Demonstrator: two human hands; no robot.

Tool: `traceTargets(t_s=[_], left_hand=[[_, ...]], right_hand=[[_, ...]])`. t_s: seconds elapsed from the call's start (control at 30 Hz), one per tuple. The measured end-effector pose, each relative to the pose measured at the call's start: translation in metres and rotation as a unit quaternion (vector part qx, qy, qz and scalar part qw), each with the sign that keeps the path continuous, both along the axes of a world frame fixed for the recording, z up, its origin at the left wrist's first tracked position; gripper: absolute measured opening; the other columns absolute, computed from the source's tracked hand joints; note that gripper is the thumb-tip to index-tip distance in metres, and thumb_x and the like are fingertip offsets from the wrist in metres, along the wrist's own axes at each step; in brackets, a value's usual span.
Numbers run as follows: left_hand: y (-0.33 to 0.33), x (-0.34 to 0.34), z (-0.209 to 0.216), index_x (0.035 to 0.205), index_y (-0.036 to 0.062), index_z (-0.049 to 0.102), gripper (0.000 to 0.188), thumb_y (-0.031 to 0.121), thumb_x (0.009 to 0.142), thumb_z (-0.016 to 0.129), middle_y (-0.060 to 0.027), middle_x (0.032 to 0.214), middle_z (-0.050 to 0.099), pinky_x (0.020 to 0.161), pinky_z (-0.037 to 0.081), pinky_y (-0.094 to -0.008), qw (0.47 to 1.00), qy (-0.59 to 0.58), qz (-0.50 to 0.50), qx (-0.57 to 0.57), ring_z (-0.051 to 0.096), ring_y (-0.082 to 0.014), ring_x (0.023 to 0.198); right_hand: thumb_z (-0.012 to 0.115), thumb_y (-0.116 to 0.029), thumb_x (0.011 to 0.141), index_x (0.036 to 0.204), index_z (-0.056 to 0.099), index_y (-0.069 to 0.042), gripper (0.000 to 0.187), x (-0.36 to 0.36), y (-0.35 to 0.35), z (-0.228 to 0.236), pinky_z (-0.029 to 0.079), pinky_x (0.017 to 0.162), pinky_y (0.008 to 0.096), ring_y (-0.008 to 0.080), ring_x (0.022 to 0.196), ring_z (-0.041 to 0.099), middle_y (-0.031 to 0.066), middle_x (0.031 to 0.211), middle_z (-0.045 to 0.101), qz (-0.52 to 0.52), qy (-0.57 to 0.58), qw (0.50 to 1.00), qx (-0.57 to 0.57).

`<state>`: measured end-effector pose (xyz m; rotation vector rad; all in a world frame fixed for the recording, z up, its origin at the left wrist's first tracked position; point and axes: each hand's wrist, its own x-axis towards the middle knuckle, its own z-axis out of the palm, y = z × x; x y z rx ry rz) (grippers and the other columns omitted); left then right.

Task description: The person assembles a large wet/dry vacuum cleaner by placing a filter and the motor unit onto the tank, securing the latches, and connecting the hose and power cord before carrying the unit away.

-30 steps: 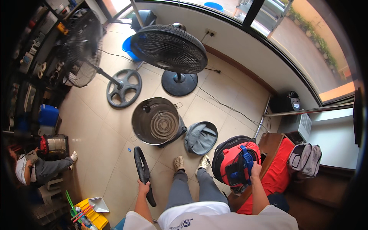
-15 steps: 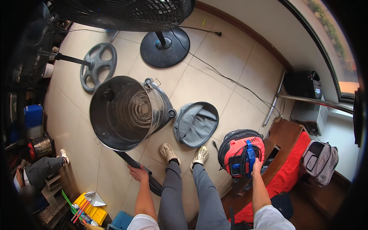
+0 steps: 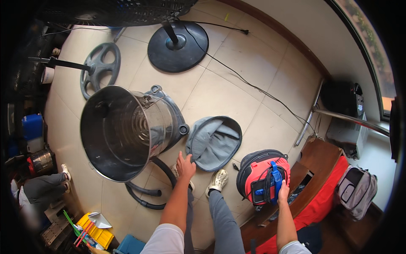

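My right hand (image 3: 283, 192) is closed on the blue handle (image 3: 276, 175) of a red and black vacuum cleaner motor head (image 3: 256, 173), with a black cord wound on it. My left hand (image 3: 186, 166) is open, fingers stretched out, at the near left edge of a grey cloth filter (image 3: 213, 144) with a dark rim. Whether it touches the rim I cannot tell. To the left, the metal vacuum drum (image 3: 114, 131) lies tilted, its mouth facing me and its inside bare. A black hose (image 3: 144, 203) curls on the tiles beside the drum.
Two fan bases, one round (image 3: 177, 46) and one spoked (image 3: 101, 70), stand beyond the drum. A power cord (image 3: 253, 89) crosses the floor. On the right are a wooden piece (image 3: 319, 161), red cloth (image 3: 304, 211) and a grey backpack (image 3: 355, 192). Another person's leg (image 3: 42, 188) shows at left.
My left hand has let go of the hose and moved right to the cloth filter. The hose now lies curled on the floor. My right hand keeps its hold on the motor head.
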<state>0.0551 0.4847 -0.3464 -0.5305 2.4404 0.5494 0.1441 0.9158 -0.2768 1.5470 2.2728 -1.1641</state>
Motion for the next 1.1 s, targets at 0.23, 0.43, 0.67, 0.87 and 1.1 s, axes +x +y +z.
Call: traceTargets(t_s=[0.23,0.43,0.67,0.87,1.1], left_hand=[[0.008,-0.041,-0.066,0.117,0.0193,0.051,0.043,0.025,0.074,0.057,-0.0131,0.138,0.018,0.098,0.028,-0.0416,0.982,-0.162,0.066,0.077,0.027,-0.0300,0.122],[0.007,-0.016,-0.070,0.101,0.0119,0.059,0.031,0.020,0.072,0.063,-0.0135,0.103,0.053,0.080,0.043,-0.0357,0.987,0.019,0.092,0.129,0.052,-0.0293,0.095],[0.062,-0.008,-0.006,0.076,0.0129,0.058,0.010,0.012,0.066,0.059,-0.0079,0.082,0.058,0.064,0.044,-0.0419,0.985,0.070,0.110,0.112,0.055,-0.0297,0.077],[0.113,-0.023,0.148,0.087,0.0099,0.051,0.021,0.006,0.066,0.055,-0.0090,0.076,0.055,0.064,0.043,-0.0418,0.951,0.201,0.069,0.226,0.052,-0.0304,0.074],[0.037,-0.037,0.355,0.092,0.0057,0.055,0.026,0.008,0.068,0.062,-0.0062,0.077,0.058,0.063,0.049,-0.0291,0.905,0.199,0.092,0.365,0.058,-0.0172,0.071]], right_hand=[[0.041,-0.029,0.088,0.098,0.053,0.004,0.037,0.007,-0.002,0.023,0.039,0.072,0.0309,0.0182,0.077,0.050,0.0118,0.087,0.056,0.164,-0.002,0.984,0.065],[0.053,-0.015,0.078,0.098,0.052,0.001,0.026,-0.009,-0.033,0.060,0.038,0.078,0.0354,0.0272,0.085,0.048,0.0129,0.091,0.050,0.209,0.009,0.959,0.193],[0.054,-0.006,0.074,0.088,0.055,0.000,0.015,-0.047,-0.119,0.103,0.041,0.071,0.0286,0.0201,0.079,0.051,0.0084,0.085,0.051,0.252,0.110,0.958,0.080],[0.054,-0.018,0.080,0.095,0.053,-0.004,0.020,-0.021,-0.142,0.090,0.044,0.059,0.0279,0.0147,0.069,0.051,0.0028,0.082,0.051,0.096,-0.024,0.988,-0.119],[0.054,-0.050,0.075,0.119,0.033,-0.008,0.065,-0.046,-0.176,0.139,0.039,0.076,0.0590,0.0365,0.103,0.038,0.0137,0.111,0.034,-0.123,-0.187,0.942,-0.248]])
